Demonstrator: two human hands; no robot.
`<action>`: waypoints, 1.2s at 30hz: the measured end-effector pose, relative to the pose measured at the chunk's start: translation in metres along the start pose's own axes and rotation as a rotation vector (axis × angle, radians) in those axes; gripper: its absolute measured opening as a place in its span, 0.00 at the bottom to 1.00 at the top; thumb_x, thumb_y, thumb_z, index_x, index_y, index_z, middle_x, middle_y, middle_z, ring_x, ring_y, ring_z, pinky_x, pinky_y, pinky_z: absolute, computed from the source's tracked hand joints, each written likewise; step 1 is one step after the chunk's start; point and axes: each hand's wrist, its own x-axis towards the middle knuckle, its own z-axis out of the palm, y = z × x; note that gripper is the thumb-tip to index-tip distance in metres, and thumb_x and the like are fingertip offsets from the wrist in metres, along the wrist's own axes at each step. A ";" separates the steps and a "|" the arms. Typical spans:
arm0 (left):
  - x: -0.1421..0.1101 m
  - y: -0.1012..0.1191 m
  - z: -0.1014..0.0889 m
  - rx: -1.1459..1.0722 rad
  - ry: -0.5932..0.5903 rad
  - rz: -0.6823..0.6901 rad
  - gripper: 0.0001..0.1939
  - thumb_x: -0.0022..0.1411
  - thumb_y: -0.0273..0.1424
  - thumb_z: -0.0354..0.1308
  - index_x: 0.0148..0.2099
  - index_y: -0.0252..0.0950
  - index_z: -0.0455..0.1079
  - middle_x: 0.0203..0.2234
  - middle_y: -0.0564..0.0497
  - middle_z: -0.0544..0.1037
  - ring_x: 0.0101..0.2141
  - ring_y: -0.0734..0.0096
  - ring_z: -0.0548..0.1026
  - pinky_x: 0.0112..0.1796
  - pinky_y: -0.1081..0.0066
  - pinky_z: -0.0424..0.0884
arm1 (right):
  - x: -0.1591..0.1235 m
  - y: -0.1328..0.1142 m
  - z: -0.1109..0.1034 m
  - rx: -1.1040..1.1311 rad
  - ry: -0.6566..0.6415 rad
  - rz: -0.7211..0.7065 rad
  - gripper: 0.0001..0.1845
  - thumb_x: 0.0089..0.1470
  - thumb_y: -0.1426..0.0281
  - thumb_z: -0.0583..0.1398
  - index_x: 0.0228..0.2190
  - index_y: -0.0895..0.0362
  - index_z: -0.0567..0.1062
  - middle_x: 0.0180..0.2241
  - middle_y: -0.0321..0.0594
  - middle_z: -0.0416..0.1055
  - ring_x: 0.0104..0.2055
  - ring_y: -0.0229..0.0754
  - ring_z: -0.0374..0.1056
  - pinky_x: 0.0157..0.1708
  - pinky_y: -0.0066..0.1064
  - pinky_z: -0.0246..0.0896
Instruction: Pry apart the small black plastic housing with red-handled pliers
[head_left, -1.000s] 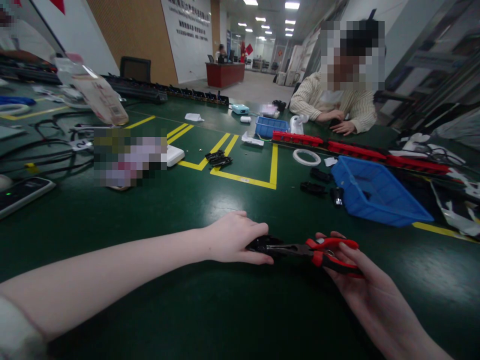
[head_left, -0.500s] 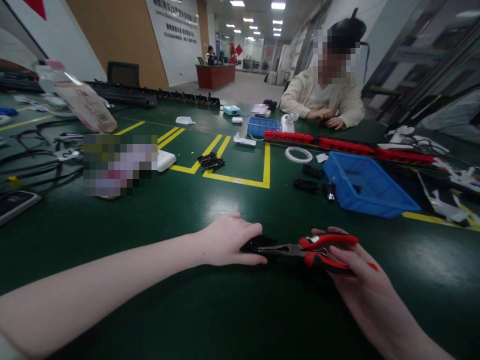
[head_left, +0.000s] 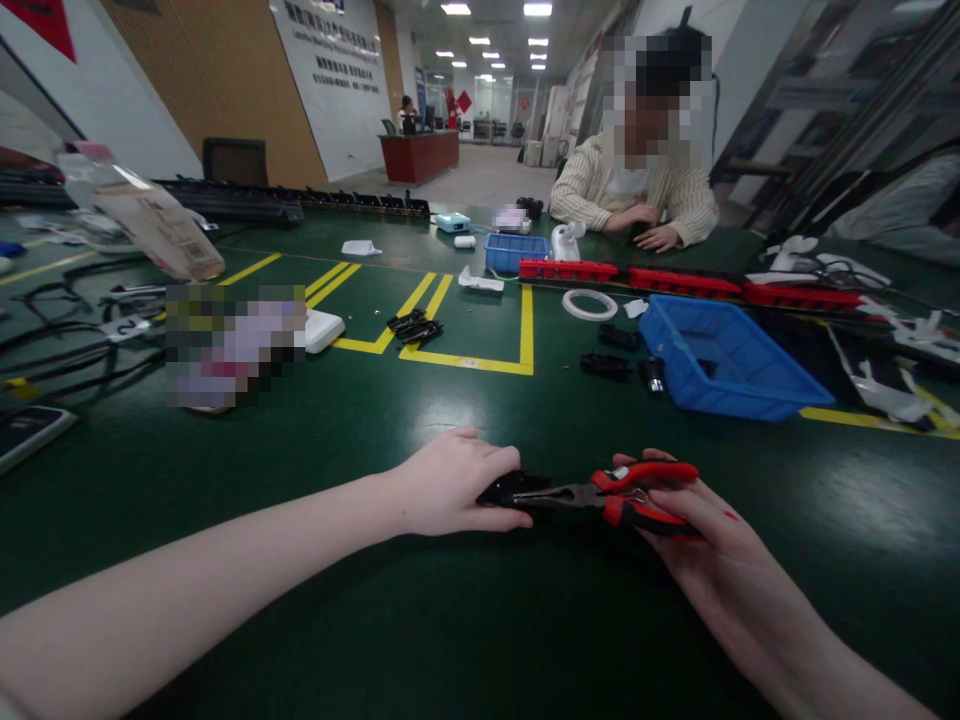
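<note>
My left hand point(head_left: 457, 487) is closed around a small black part point(head_left: 510, 490), gripped between thumb and fingers just above the green table. Its exact kind I cannot make out, since the fingers cover much of it. In my right hand point(head_left: 701, 515) are long-nose pliers point(head_left: 645, 490) with red and black handles. Their metal jaws point left and meet the black part; whether they clamp it I cannot tell. The handles stand a little apart, with a spring between them.
A blue bin point(head_left: 739, 360) stands at the right, with black parts point(head_left: 606, 366) beside it. More black pieces point(head_left: 416, 327) lie near the yellow tape. A tape roll point(head_left: 589, 305) lies by a red strip point(head_left: 682, 281). A bottle point(head_left: 161, 225) leans at left. Across the table sits a person point(head_left: 634, 180).
The view has shifted slightly. The pliers' handles look a little closer together, and my right hand has moved slightly left. My left hand keeps its hold on the black part.
</note>
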 end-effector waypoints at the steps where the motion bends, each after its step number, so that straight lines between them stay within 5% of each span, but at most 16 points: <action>1: 0.000 0.000 0.000 0.000 -0.003 -0.001 0.18 0.64 0.47 0.54 0.39 0.35 0.65 0.25 0.56 0.72 0.24 0.71 0.68 0.33 0.69 0.62 | 0.001 0.000 -0.001 -0.004 -0.005 -0.008 0.30 0.37 0.71 0.70 0.45 0.55 0.71 0.45 0.40 0.76 0.47 0.44 0.72 0.40 0.26 0.72; 12: 0.001 0.000 0.002 0.049 -0.008 -0.013 0.19 0.64 0.48 0.52 0.40 0.35 0.65 0.27 0.54 0.74 0.25 0.69 0.70 0.33 0.68 0.63 | -0.007 0.001 -0.001 -0.061 -0.025 -0.089 0.32 0.35 0.65 0.72 0.44 0.51 0.71 0.47 0.38 0.74 0.47 0.47 0.72 0.43 0.34 0.72; 27: 0.000 0.002 -0.001 0.091 -0.006 -0.025 0.18 0.63 0.48 0.54 0.38 0.36 0.64 0.26 0.53 0.73 0.26 0.67 0.70 0.30 0.70 0.62 | -0.019 -0.003 0.005 -0.097 -0.051 -0.262 0.25 0.34 0.65 0.72 0.38 0.50 0.72 0.41 0.36 0.76 0.42 0.44 0.73 0.36 0.33 0.72; 36: 0.000 0.000 0.000 0.045 -0.003 -0.010 0.18 0.63 0.47 0.54 0.40 0.35 0.65 0.28 0.54 0.74 0.26 0.69 0.69 0.32 0.69 0.61 | -0.007 0.001 0.003 -0.039 -0.035 -0.056 0.30 0.39 0.68 0.70 0.46 0.54 0.70 0.46 0.40 0.74 0.47 0.45 0.72 0.43 0.32 0.72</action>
